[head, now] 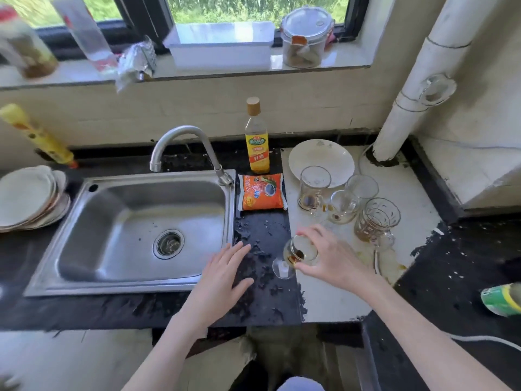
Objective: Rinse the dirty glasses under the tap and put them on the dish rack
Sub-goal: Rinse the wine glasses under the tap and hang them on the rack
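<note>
My right hand [329, 255] grips a small stemmed glass [296, 256] with brown dregs, tilted on its side above the counter right of the sink. My left hand [222, 275] hovers flat with straight fingers over the dark wet counter by the sink's right rim. Several dirty glasses stand on the white counter beyond: a mug [313, 190], a small glass [342, 206], a tumbler [362, 187] and a patterned mug [376, 220]. The tap [183, 139] arches over the steel sink [141, 230]; no water runs. No dish rack is in view.
A white plate [321, 156] lies behind the glasses. A yellow bottle [257, 139] and an orange packet [262, 191] sit by the tap's base. Stacked plates [28, 198] rest left of the sink. A white pipe [414, 88] rises at right. A green can [501, 299] lies at the right edge.
</note>
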Tool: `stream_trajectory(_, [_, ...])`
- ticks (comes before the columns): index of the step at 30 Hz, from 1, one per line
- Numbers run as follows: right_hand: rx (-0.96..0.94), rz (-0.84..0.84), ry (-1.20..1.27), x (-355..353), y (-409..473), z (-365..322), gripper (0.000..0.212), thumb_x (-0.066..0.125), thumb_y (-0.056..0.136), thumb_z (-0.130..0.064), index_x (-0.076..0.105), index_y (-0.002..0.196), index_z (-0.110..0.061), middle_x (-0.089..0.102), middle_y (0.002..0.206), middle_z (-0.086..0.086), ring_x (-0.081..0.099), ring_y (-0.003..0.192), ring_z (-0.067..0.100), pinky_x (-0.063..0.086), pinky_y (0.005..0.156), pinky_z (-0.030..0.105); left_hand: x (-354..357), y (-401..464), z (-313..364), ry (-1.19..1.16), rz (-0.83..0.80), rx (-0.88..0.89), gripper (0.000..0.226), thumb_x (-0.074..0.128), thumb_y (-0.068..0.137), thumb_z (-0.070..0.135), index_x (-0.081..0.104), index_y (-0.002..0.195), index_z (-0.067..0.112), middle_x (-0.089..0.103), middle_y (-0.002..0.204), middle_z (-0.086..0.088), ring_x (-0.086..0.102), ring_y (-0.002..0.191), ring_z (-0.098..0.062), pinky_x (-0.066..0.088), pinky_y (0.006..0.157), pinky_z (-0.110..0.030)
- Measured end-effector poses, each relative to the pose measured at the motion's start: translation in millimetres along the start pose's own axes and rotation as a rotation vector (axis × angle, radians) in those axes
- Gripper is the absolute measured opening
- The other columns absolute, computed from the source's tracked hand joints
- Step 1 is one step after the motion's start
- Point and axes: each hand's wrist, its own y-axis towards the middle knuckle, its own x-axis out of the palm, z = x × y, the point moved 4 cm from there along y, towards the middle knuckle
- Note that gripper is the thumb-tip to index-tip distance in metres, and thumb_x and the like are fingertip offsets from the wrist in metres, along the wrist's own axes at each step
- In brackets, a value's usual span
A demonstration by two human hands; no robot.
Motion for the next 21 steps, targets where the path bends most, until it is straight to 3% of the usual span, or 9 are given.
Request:
stream_trajectory(2, [-0.096,0.024,-0.002,3,18,-29,0.062,0.066,0.081,-0.042,0.042,0.134,-0.022,0.046,0.127,-0.005,0.050,0.109,0.012,0.035,0.085,0.019,-17,-9,-13,-0.046,0.072,-0.033,0.066,0.053,0.092,0.038,0.019,0.146,0.023,0.027,0.151,0.005,0.019,0.141,-0.015,0.013,0.114,-0.029])
stream_trajectory(5, [-0.226,0.044,0.016,5,43,-71,0.063,0.069,0.079,-0.039,0.045,0.133,-0.018,0.048,0.126,-0.002,0.050,0.111,0.013,0.044,0.088,0.024,-40,-19,-32,-0.132,0.193,-0.081,0.073,0.062,0.086,0.037,0.023,0.145,0.020,0.041,0.141,0.002,0.034,0.132,-0.014,0.023,0.108,-0.025])
stream_trajectory(8, [-0.308,0.057,0.056,9,65,-110,0.063,0.073,0.076,-0.036,0.049,0.131,-0.016,0.051,0.121,0.000,0.051,0.110,0.015,0.048,0.091,0.030,-56,-27,-51,-0.223,0.285,-0.088,0.080,0.070,0.079,0.036,0.026,0.144,0.019,0.043,0.135,0.009,0.037,0.127,-0.008,0.027,0.106,-0.023])
stream_trajectory(12, [-0.362,0.060,0.112,23,93,-160,0.060,0.074,0.075,-0.032,0.052,0.128,-0.015,0.053,0.118,0.001,0.054,0.101,0.014,0.048,0.088,0.032,-70,-27,-82,-0.349,0.294,-0.078,0.077,0.072,0.076,0.035,0.031,0.140,0.023,0.040,0.131,0.018,0.037,0.122,0.001,0.026,0.102,-0.012])
stream_trajectory(15, [-0.333,0.054,0.162,40,115,-190,0.060,0.074,0.076,-0.032,0.051,0.129,-0.016,0.052,0.119,-0.001,0.046,0.091,0.003,0.046,0.087,0.026,-81,-24,-118,-0.488,0.266,-0.130,0.064,0.073,0.076,0.031,0.039,0.129,0.021,0.049,0.115,0.016,0.048,0.102,0.007,0.030,0.084,0.001])
stream_trajectory(17, [-0.292,0.046,0.186,52,129,-207,0.061,0.073,0.077,-0.032,0.050,0.131,-0.017,0.051,0.121,-0.003,0.043,0.093,0.001,0.044,0.089,0.023,-88,-20,-145,-0.533,0.221,-0.144,0.059,0.074,0.075,0.032,0.040,0.122,0.023,0.052,0.107,0.017,0.052,0.094,0.010,0.036,0.080,-0.001])
stream_trajectory(21, [-0.179,-0.015,0.241,71,159,-231,0.068,0.073,0.079,-0.031,0.041,0.138,-0.020,0.050,0.122,-0.003,0.047,0.098,0.005,0.043,0.093,0.025,-98,-7,-193,-0.626,0.154,-0.156,0.056,0.078,0.072,0.028,0.042,0.115,0.027,0.058,0.101,0.013,0.058,0.094,-0.003,0.043,0.084,-0.014])
